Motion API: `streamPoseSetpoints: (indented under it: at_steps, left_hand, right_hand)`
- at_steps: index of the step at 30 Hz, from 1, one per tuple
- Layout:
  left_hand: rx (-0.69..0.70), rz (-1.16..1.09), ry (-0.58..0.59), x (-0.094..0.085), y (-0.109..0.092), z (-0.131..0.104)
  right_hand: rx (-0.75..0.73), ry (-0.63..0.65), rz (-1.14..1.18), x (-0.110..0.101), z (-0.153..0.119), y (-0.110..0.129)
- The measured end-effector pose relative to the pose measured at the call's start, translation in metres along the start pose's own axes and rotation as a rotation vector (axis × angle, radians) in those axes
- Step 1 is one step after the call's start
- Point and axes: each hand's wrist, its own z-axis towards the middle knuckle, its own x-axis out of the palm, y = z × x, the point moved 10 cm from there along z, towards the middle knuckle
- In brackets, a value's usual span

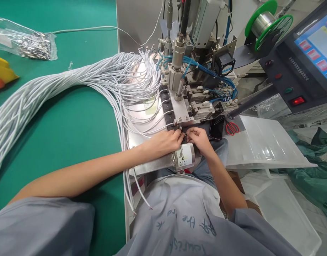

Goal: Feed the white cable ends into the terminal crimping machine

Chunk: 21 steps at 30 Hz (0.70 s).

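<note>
White cables run in a thick bundle over the green tabletop, cut off by the left edge of the view, and fan out toward the machine. Nearest, a few loose cable ends hang over the tabletop's edge in front of the shirt. A labelled clear container sits just beside the wrists; its label hides what it holds. Beyond it, the right hand has thumb and fingers pinched together at a tiny piece, too small to identify. The left hand is curled close by, its fingertips partly hidden, so whether it grips anything cannot be told. Several cables lead into black blocks along the machine, where their tips are out of sight. Farther off, a clear plastic bag, cut off at the left, contains many small metal parts, and a green spool carries silvery wire.
</note>
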Motion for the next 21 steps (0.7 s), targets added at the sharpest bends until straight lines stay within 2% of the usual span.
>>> streamPoseSetpoints:
  at_steps: [4, 9, 12, 14, 16, 18, 20, 21]
  left_hand:
    - [-0.045, -0.051, 0.03, -0.001, 0.005, 0.0]
    - [-0.1, -0.141, 0.132, -0.001, 0.014, -0.006]
    - [-0.139, -0.172, 0.186, -0.002, 0.021, -0.01]
    - [-0.168, -0.183, 0.212, -0.002, 0.024, -0.012]
    - [-0.209, -0.179, 0.23, -0.001, 0.029, -0.013]
    - [-0.275, -0.151, 0.223, -0.002, 0.035, -0.014]
    - [-0.356, -0.113, 0.217, -0.003, 0.042, -0.015]
    - [-0.392, -0.102, 0.224, -0.002, 0.046, -0.016]
  right_hand:
    - [-0.012, 0.037, -0.053, 0.005, 0.001, -0.001]
    - [-0.216, 0.107, -0.167, 0.014, -0.001, 0.006]
    - [-0.28, 0.041, -0.235, 0.006, 0.001, 0.007]
    - [-0.316, -0.089, -0.306, -0.009, -0.005, 0.014]
    - [-0.365, -0.267, -0.378, -0.024, -0.026, 0.029]
    - [-0.433, -0.408, -0.464, -0.026, -0.06, 0.046]
    - [-0.488, -0.416, -0.553, -0.007, -0.094, 0.056]
    - [-0.492, -0.329, -0.576, 0.012, -0.106, 0.055]
